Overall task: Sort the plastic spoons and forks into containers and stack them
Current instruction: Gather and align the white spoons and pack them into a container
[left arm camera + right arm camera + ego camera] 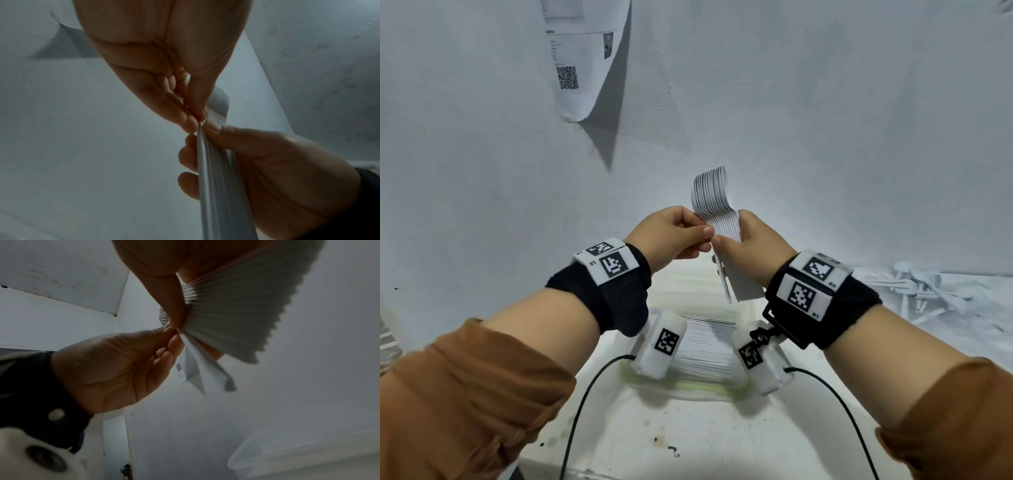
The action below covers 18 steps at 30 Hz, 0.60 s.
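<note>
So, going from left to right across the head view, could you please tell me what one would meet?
Paper sheet with a QR code on the wall → left hand → stack of nested spoons → right hand → loose pile of plastic cutlery on the table.

Two hands, one nested stack of spoons (711, 197), one container (690, 389), one loose cutlery pile (917, 287).

QR code on wall paper (571, 61), its text illegible, "R2" on wristband tag (822, 270)
</note>
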{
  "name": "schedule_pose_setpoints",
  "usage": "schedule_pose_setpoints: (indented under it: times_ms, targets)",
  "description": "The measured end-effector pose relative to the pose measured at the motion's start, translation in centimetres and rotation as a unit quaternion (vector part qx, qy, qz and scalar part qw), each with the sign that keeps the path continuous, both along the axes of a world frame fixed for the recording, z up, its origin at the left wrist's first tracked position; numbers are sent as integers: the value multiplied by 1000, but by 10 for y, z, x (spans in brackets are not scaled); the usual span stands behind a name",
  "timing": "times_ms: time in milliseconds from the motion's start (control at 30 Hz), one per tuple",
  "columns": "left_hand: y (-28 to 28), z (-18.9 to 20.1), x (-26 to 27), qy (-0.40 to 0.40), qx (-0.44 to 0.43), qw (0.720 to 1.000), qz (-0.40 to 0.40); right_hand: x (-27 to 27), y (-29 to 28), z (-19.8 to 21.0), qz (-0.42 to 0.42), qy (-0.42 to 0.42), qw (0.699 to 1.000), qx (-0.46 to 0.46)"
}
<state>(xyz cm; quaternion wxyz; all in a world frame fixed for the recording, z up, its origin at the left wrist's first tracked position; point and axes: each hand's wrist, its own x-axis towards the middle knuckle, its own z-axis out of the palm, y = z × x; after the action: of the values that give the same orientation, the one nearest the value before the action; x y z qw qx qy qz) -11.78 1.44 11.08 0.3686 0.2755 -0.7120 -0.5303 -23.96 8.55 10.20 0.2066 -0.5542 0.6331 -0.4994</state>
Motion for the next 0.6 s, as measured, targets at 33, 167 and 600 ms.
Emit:
schedule_pose_setpoints:
  times_ms: [33,167,600]
  targets:
    - [-1,2,-1,1,0,1000,2,-1,-1,1,2,-3,1000,1]
    - [-5,9,-10,-10,-10,1000,2,-9,-2,7,31,-82,996,0]
    - [2,3,-55,-51,-45,997,20,-60,-9,19,9,-99,994,-35]
